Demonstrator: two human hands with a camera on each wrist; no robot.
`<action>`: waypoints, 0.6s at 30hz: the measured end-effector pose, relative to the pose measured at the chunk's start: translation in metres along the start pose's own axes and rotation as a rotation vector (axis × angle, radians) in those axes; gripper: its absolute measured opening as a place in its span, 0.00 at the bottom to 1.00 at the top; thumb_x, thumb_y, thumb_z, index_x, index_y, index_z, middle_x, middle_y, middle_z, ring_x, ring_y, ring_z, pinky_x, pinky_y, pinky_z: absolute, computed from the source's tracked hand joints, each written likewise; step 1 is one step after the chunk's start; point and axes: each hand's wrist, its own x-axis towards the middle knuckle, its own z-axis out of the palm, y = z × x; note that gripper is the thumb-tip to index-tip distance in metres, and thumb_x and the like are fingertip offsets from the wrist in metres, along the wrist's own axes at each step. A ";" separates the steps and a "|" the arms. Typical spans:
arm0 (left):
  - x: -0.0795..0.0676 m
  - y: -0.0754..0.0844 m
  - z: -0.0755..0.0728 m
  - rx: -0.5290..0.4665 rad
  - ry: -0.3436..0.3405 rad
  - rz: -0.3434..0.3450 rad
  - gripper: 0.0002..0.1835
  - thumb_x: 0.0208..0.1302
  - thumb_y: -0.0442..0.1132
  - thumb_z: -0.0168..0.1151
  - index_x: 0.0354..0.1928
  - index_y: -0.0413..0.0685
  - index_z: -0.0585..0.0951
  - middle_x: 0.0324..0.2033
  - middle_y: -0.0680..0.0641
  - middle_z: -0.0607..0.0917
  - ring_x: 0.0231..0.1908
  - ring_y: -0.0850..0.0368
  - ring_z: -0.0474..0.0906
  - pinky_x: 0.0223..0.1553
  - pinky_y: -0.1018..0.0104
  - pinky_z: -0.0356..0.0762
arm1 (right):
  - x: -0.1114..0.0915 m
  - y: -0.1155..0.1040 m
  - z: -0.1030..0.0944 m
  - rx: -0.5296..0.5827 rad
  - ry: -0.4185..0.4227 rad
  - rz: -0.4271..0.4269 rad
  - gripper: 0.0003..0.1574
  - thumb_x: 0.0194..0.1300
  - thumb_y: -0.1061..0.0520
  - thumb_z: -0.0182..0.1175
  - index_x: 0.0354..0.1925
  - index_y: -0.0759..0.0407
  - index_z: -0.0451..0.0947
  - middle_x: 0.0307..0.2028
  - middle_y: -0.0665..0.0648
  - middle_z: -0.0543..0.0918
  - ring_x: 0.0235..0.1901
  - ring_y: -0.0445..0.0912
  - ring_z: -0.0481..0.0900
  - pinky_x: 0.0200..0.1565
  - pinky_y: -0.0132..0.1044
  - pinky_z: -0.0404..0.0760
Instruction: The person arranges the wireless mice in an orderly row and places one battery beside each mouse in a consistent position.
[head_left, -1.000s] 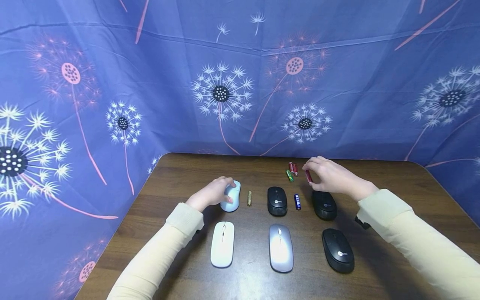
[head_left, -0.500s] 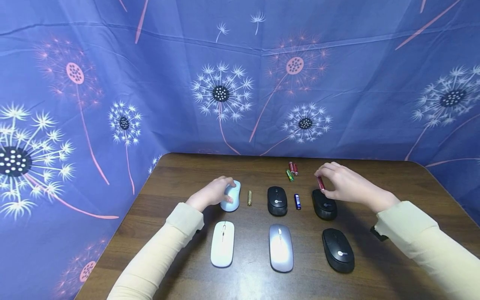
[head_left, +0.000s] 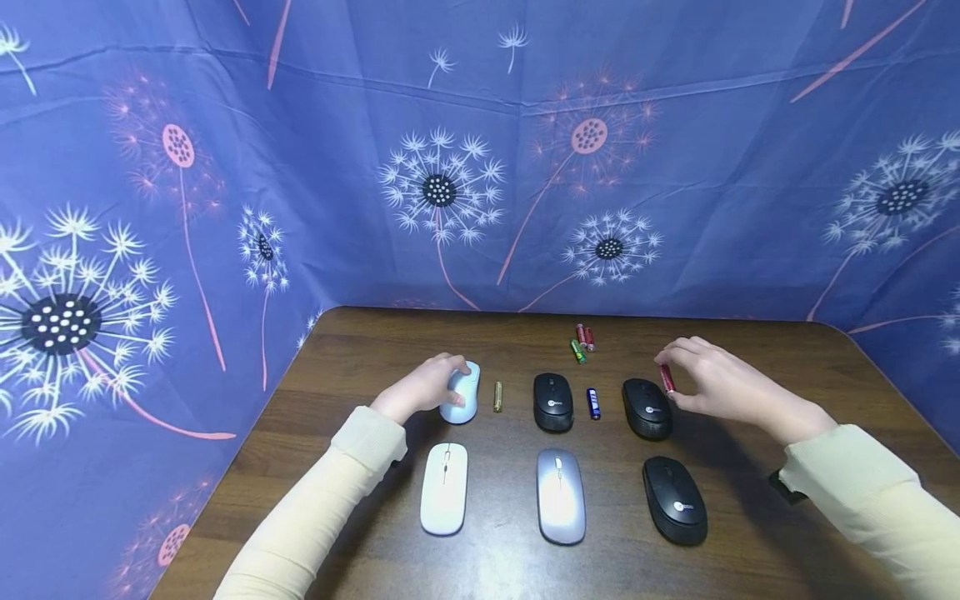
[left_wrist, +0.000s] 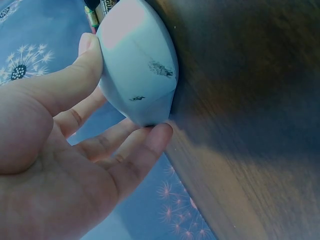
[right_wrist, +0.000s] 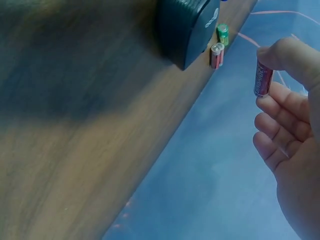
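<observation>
My left hand holds a light blue computer mouse on the table. Thumb and fingers lie on its sides, and dark scuffs mark its shell in the left wrist view. Just right of that mouse lies a gold battery. Over at the right, my right hand pinches a red battery between thumb and fingers, above the table and beside a black mouse. A blue battery lies between that mouse and another black mouse.
Two red batteries and a green battery lie together near the back edge of the wooden table. The front row has a white mouse, a grey mouse and a black mouse. A blue patterned cloth hangs behind.
My right hand has moved right and slightly toward me with the red battery, passing from behind the back-right black mouse to its right side. The left hand stays on the light blue mouse.
</observation>
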 end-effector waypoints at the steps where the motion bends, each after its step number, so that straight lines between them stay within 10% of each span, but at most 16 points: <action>1: 0.000 0.000 0.000 -0.001 0.001 -0.002 0.25 0.52 0.38 0.71 0.54 0.44 0.77 0.56 0.39 0.75 0.58 0.45 0.71 0.58 0.54 0.70 | -0.002 0.001 0.000 -0.002 0.000 0.004 0.27 0.36 0.61 0.72 0.40 0.64 0.78 0.38 0.55 0.80 0.40 0.50 0.77 0.40 0.46 0.76; 18: 0.000 -0.004 0.008 0.023 0.040 0.022 0.25 0.52 0.38 0.71 0.53 0.43 0.77 0.55 0.40 0.76 0.59 0.46 0.70 0.60 0.55 0.68 | -0.036 0.011 0.018 -0.018 -0.002 0.072 0.28 0.34 0.62 0.75 0.40 0.65 0.79 0.38 0.56 0.80 0.40 0.52 0.77 0.39 0.49 0.77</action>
